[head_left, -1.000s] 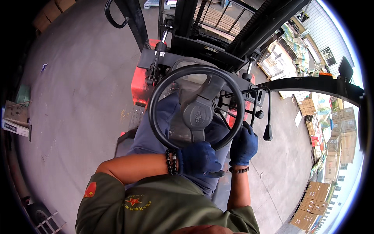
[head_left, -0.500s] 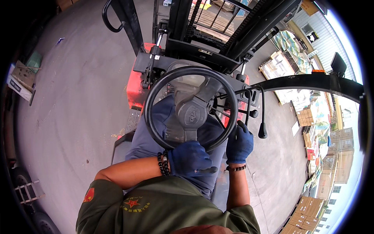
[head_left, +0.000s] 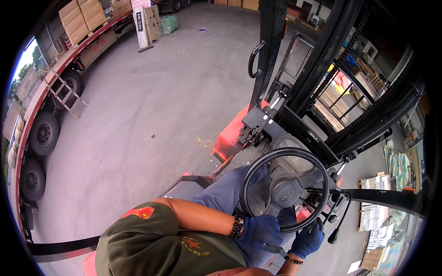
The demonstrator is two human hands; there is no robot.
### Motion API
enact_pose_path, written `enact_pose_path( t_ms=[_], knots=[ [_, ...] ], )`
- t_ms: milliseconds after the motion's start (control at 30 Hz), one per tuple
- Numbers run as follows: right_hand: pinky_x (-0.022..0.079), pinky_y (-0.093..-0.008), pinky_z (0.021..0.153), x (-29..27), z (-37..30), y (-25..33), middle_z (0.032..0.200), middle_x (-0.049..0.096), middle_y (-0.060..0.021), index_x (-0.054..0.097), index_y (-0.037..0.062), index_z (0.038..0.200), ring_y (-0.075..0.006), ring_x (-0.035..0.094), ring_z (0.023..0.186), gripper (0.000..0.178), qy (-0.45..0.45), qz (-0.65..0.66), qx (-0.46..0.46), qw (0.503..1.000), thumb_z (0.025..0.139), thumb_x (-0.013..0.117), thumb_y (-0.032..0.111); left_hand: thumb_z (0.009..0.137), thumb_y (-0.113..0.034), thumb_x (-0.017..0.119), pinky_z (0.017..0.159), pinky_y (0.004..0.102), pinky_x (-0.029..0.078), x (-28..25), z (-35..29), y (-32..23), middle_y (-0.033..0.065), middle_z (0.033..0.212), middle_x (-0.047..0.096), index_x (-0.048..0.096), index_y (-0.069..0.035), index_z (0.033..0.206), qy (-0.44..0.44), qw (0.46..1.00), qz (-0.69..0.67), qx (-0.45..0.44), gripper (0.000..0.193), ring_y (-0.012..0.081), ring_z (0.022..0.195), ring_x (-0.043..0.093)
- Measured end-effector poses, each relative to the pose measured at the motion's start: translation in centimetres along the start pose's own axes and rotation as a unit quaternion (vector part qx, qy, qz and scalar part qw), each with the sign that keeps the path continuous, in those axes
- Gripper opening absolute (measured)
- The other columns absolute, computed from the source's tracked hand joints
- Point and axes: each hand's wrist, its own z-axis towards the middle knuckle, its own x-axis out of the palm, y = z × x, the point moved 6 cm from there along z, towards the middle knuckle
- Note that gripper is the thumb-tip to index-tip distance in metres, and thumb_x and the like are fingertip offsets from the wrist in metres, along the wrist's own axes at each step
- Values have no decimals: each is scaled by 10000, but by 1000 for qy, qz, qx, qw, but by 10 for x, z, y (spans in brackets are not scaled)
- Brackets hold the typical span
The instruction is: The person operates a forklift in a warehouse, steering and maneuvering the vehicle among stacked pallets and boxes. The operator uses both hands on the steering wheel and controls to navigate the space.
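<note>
I sit at the controls of a red and black forklift. Its black steering wheel [head_left: 248, 172] is in front of my lap. My left hand [head_left: 261, 231], in a blue knit glove, is curled against the lower rim, with some fingers hidden beneath it. Close by, my right hand [head_left: 307, 239], in a matching glove, is closed at the lower right rim; its far fingers are out of sight. Just beyond it stand a black-knobbed lever [head_left: 333, 237] and shorter levers [head_left: 332, 218]. Dark beaded bracelets [head_left: 236, 227] circle both wrists.
The black mast [head_left: 317, 69] rises ahead. Along the left stands a flatbed trailer [head_left: 27, 138] with large wheels, a leaning ladder [head_left: 64, 94] and cartons [head_left: 80, 23]. Beside it are upright panels [head_left: 140, 28] and a green bin [head_left: 169, 24]. Wrapped pallet stacks [head_left: 375, 216] line the right.
The view has swung left, bringing the trailer and more floor into sight; the wheel and both hands now appear lower and farther right. Both hands remain at the wheel's lower rim.
</note>
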Motion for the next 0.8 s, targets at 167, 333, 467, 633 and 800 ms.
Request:
enact_pose_path(
  t_ms=[167,333,467,633,800],
  knots=[
    [604,-459,916,7,-23,9,1383,822,-77,825,65,1281,-345,765,1077,281,10,14,0,1000,1085,692,216,1017,-420,758,654,499,479,4,-27,-7,85,701,644,656,-153,760,-60,997,-34,-17,384,370,697,666],
    [609,-449,929,-12,-54,37,1384,821,-85,823,44,1271,-344,769,1117,280,-8,10,-8,1000,1125,667,226,1031,-419,744,660,498,483,-8,-63,-39,77,723,645,663,-156,786,-46,999,-18,-18,369,364,719,672],
    [614,-439,954,-31,-75,44,1391,813,-128,823,-7,1220,-351,770,1152,298,-14,47,2,999,1152,657,231,1055,-405,735,685,475,484,-15,-83,-58,40,760,636,664,-164,844,-28,1000,-2,-9,328,324,761,676],
    [608,-435,1052,-58,-93,35,1488,737,-187,743,-33,1394,-340,753,1268,325,-94,204,43,974,1181,627,183,1063,-415,734,678,478,485,-17,-100,-89,43,744,648,664,-161,810,-32,999,2,4,365,324,746,682],
    [598,-505,1126,-34,-182,28,1654,600,-169,513,18,1688,-339,654,1433,569,-88,470,248,842,1187,641,257,1025,-366,737,677,474,510,-10,-133,-128,64,764,708,678,-143,798,6,1000,2,22,324,328,751,714]
  ],
)
